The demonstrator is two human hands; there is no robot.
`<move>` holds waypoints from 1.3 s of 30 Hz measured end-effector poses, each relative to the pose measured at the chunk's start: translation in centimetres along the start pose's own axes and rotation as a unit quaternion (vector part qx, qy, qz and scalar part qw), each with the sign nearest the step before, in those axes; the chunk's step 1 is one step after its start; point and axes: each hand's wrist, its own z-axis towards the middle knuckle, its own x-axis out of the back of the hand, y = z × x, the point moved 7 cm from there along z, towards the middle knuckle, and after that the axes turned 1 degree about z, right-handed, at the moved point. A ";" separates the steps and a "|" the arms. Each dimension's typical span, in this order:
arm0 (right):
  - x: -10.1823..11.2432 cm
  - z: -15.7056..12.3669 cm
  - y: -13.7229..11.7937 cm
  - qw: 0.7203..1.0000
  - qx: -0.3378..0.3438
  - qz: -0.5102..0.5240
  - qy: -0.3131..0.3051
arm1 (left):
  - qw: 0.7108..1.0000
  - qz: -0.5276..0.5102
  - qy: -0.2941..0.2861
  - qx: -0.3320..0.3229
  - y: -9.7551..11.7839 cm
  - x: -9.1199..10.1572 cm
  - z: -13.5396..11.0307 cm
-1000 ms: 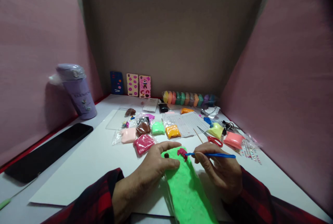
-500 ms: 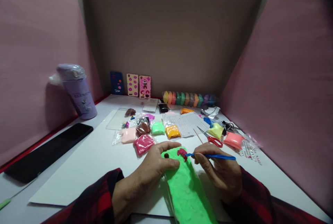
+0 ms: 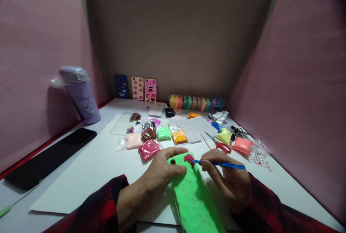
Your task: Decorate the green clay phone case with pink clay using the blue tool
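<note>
In the left hand (image 3: 159,170), a green slab (image 3: 193,198): matt, lightly dimpled, with a rough crimson patch (image 3: 189,159). In the right hand (image 3: 229,180), a blue tool (image 3: 229,165): smooth plastic. Beyond the hands, scissors (image 3: 217,143) with metal blades and glossy red plastic handles, shiny clear plastic packets (image 3: 150,150), and matt printed paper (image 3: 200,127). Below them, a smooth white sheet (image 3: 89,171).

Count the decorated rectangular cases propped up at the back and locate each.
3: a dark-blue rectangular case on the left, a cream rectangular case with purple rings in the middle, and a pink rectangular case with a black-and-white figure on the right. None looks hidden.
</note>
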 end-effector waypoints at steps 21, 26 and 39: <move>-0.1 -0.3 0.2 1.000 0.003 -0.015 -0.013 | 1.000 0.006 -0.001 0.000 -0.2 0.1 0.1; -0.2 -0.4 0.1 0.999 -0.002 -0.035 -0.017 | 1.000 0.014 -0.004 0.006 -0.2 0.1 0.0; -0.5 -0.5 -0.4 0.998 -0.002 -0.061 -0.006 | 0.999 0.026 -0.010 -0.028 0.0 0.0 0.2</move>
